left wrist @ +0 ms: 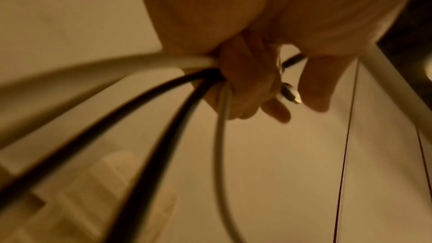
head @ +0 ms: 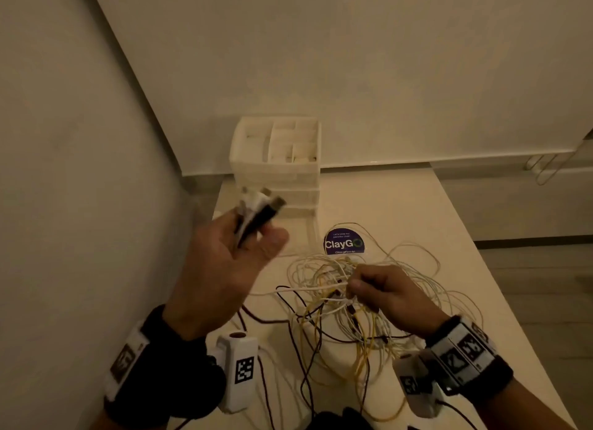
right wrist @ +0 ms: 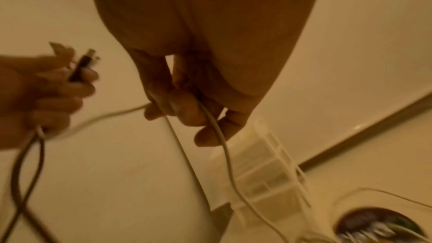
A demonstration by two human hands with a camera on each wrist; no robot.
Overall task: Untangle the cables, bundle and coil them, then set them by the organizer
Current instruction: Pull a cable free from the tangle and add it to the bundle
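A tangle of white, yellow and dark cables (head: 362, 311) lies on the white table (head: 401, 205). My left hand (head: 253, 230) is raised above the table's left side and grips a bunch of cable ends, with white and black plugs (head: 263, 208) sticking out. In the left wrist view its fingers (left wrist: 245, 84) curl round white and black cables (left wrist: 131, 106). My right hand (head: 353, 288) is down in the tangle and pinches a thin white cable (right wrist: 224, 147) between thumb and fingers (right wrist: 187, 112). The white organizer (head: 279, 153) stands at the table's back edge.
A round purple ClayGo sticker (head: 343, 243) is on the table between the organizer and the tangle. Walls close in on the left and behind. The table's right edge drops to the floor, where a wire chair leg (head: 542, 169) shows.
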